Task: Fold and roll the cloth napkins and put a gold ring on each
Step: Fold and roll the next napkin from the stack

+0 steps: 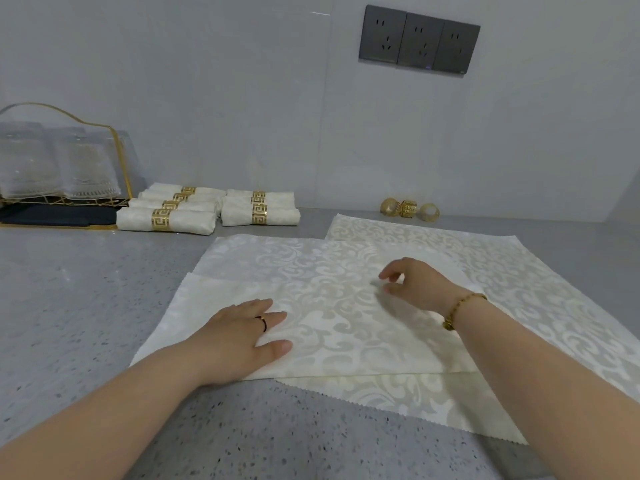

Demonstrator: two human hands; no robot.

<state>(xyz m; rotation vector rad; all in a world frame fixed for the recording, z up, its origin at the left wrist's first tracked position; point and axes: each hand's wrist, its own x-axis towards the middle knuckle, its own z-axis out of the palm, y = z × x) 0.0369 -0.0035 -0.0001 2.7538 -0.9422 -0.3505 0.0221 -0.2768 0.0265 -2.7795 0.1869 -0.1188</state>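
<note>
Fold step, top napkin (346, 306)
Left hand (239, 334) flat, fingers straight; right hand (412, 282) curled, grip unclear. Probably rolling next, gold rings (408, 207) at 1 o'clock.

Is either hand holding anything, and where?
Left hand lies flat on the cream damask cloth napkin, gripping nothing. Whether the right hand, fingers curled, pinches it cannot be told.

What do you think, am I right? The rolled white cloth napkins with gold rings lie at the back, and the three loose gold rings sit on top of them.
Not quite. The three loose gold rings are not on top of the rolled white cloth napkins. They sit on the grey speckled counter by the wall, well to the right of the napkins. The napkins do lie at the back. The head view shows this.
</note>
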